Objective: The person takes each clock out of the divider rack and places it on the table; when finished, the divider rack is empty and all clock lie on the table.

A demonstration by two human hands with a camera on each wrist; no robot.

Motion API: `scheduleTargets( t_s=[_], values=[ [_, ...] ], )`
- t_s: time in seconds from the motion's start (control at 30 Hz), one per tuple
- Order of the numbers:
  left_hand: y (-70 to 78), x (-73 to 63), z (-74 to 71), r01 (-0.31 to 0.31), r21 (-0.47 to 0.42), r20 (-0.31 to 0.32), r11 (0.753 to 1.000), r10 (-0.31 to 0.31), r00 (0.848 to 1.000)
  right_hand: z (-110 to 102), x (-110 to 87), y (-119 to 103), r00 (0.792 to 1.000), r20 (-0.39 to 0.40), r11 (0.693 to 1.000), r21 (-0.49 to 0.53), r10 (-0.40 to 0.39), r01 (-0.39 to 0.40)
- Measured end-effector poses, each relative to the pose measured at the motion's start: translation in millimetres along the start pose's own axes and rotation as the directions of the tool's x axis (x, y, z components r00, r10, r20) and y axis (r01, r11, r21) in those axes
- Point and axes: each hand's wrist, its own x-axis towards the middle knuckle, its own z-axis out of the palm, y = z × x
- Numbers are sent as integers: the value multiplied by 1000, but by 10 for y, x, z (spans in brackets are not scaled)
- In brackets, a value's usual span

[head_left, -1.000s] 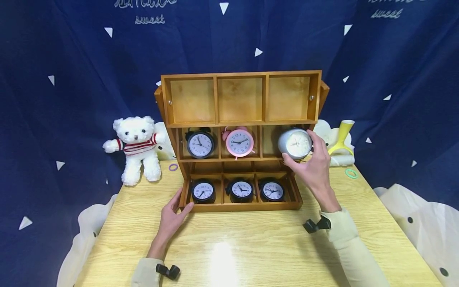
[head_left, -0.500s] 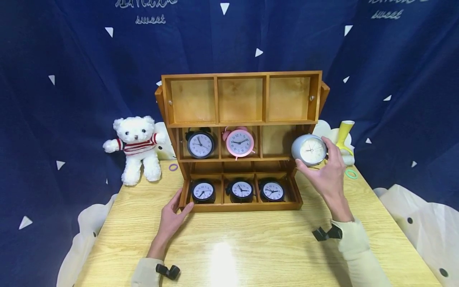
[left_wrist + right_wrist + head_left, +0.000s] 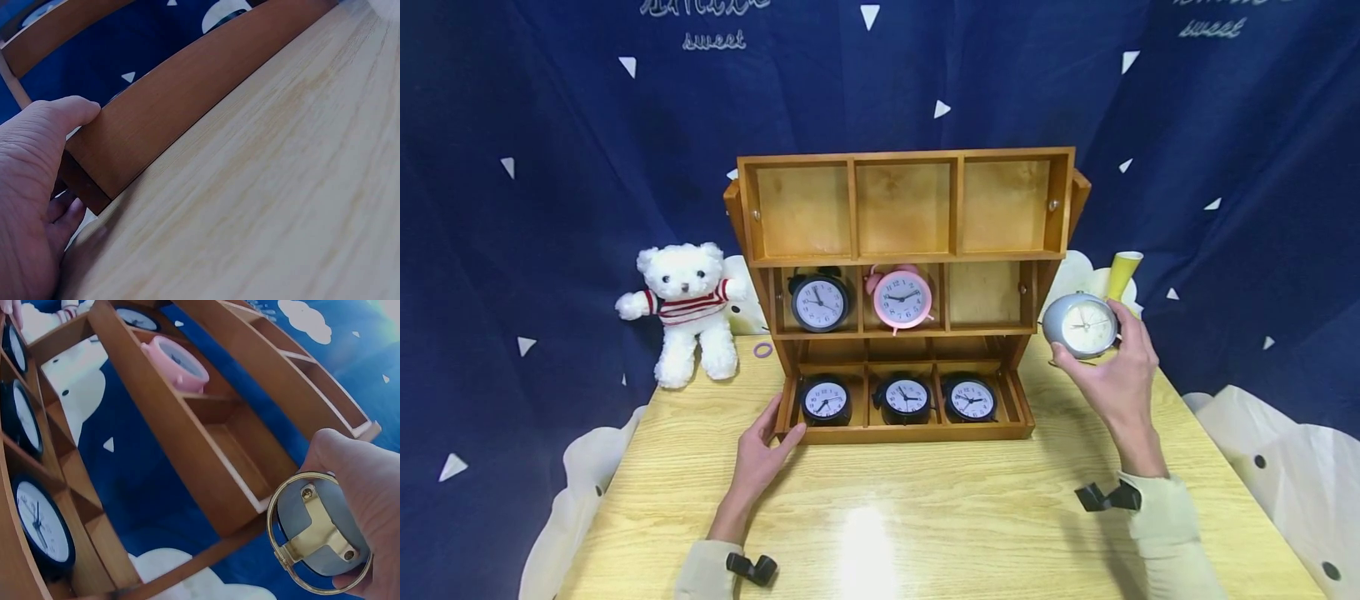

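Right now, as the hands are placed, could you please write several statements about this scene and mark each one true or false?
1. The right hand holds the gray clock. True.
2. The pink clock sits in its row's right compartment. False: the pink clock sits in the middle compartment.
3. The bottom row of the wooden shelf holds three black clocks. True.
4. The left hand touches the pink clock. False: the left hand grips the wooden shelf's lower left corner.

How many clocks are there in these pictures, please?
6. On the shelf, bottom row: left black clock, middle black clock, right black clock. Middle row: upper black clock left, pink clock centre. In the right grip: grey clock. The shelf may hide others.
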Motion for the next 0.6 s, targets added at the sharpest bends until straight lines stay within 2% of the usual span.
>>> scheduleTargets(
  t_s=[0.17, 0.33, 0.6],
  values=[
    [0, -1, -3, 4, -5, 5, 1000, -4, 1000, 3, 4, 141, 999, 11, 999, -25, 33, -32],
    [-13, 0, -6, 3, -23, 10, 1000, -2, 1000, 55, 7, 314, 995, 57, 996, -26, 86, -84],
    [-11, -4, -8, 7, -12, 8, 1000, -7, 1000, 229, -55, 732, 979, 146, 989, -60, 140, -132]
  ],
)
